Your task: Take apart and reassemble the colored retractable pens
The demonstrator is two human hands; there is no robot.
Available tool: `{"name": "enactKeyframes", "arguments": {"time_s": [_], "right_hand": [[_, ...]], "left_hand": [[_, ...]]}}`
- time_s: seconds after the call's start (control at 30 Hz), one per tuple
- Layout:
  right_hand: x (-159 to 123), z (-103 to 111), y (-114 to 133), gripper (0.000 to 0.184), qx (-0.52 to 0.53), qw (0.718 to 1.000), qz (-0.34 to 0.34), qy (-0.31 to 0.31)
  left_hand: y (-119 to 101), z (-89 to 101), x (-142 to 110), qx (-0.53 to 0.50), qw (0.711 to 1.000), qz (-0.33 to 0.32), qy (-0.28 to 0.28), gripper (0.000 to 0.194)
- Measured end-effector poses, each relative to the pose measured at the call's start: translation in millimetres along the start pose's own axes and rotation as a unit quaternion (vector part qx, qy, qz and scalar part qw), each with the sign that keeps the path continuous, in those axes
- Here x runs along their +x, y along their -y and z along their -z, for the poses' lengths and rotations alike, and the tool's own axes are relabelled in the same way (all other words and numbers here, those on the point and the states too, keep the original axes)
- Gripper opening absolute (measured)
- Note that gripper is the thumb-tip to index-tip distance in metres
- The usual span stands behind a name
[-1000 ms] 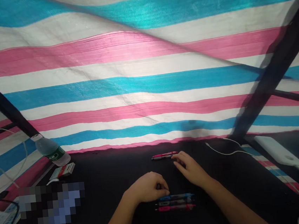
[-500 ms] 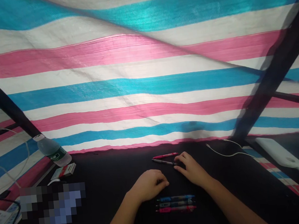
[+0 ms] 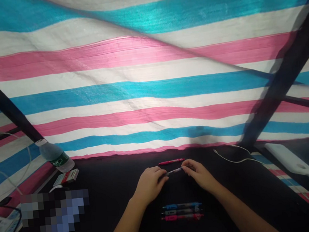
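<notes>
**A:** Log the hands first.

**B:** Both are pinching. The left hand and the right hand close on opposite ends of one slim grey pen, fingers curled, neither hand spread.

**A:** Position of the pen?

**B:** Between the hands, lying roughly crosswise over the black counter, tilted slightly. Whether it clears the surface, I can't tell from here.

**A:** Technique note?

**B:** Judging by the grip, light, even pressure from both sides should work best. That keeps the pen from rolling or slipping out of either pinch, and the fingertips shouldn't cover what needs checking.

**A:** Count.

**B:** Five pens in all: the one held, one pink pen lying alone just beyond the hands, and three in a neat row nearer the person: blue pen, dark pen, pink pen.

**A:** Others?

**B:** One water bottle lying on its side, one small box, one white power bank, and one white cable, all well apart from the hands.
</notes>
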State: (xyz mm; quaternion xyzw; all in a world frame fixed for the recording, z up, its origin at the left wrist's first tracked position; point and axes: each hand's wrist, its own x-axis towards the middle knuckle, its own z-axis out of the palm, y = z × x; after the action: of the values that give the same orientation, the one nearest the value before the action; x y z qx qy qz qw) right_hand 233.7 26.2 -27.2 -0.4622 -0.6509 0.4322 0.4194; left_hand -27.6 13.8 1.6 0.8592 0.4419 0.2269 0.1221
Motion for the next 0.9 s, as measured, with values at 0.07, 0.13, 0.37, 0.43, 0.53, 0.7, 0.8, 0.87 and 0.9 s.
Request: {"name": "enactKeyframes", "arguments": {"time_s": [0.07, 0.13, 0.37, 0.43, 0.53, 0.7, 0.8, 0.87, 0.9], "right_hand": [[0.9, 1.7, -0.5, 0.032, 0.03, 0.999, -0.013, -0.005], [-0.4, 2.7, 2.2, 0.029, 0.023, 1.0, -0.016, 0.007], [-12.6, -8.2, 22.0, 0.03, -0.062, 0.992, 0.014, 0.11], [-13.0, -9.9, 24.4, 0.038, -0.064, 0.99, 0.014, 0.121], [-11.4, -7.8, 25.8, 0.051, -0.053, 0.991, 0.021, 0.117], [-12.5, -5.5, 28.0, 0.047, -0.084, 0.99, 0.072, 0.091], [-14.7, -6.6, 26.9, 0.044, -0.134, 0.982, 0.115, 0.07], [-15.7, -6.5, 24.8, 0.042, -0.153, 0.977, 0.136, 0.061], [-16.1, -6.1, 23.7, 0.041, -0.159, 0.975, 0.147, 0.056]], "left_hand": [[-0.8, -0.6, -0.1, -0.005, 1.0, 0.003, 0.005, 0.021], [-1.6, -1.1, 0.1, -0.01, 1.0, -0.003, -0.004, 0.022], [-8.5, -3.4, 0.7, 0.011, 0.996, -0.071, -0.056, 0.024], [-10.5, -3.9, 0.5, 0.008, 0.994, -0.086, -0.062, 0.024], [-12.1, -3.5, 0.5, -0.006, 0.993, -0.102, -0.066, 0.026], [-14.0, -0.9, 1.1, -0.053, 0.991, -0.1, -0.072, 0.027], [-15.2, 0.0, 1.3, -0.077, 0.992, -0.081, -0.06, 0.027], [-15.6, -0.3, 1.4, -0.087, 0.992, -0.071, -0.054, 0.028], [-15.6, -0.6, 1.5, -0.091, 0.992, -0.066, -0.053, 0.028]]}}
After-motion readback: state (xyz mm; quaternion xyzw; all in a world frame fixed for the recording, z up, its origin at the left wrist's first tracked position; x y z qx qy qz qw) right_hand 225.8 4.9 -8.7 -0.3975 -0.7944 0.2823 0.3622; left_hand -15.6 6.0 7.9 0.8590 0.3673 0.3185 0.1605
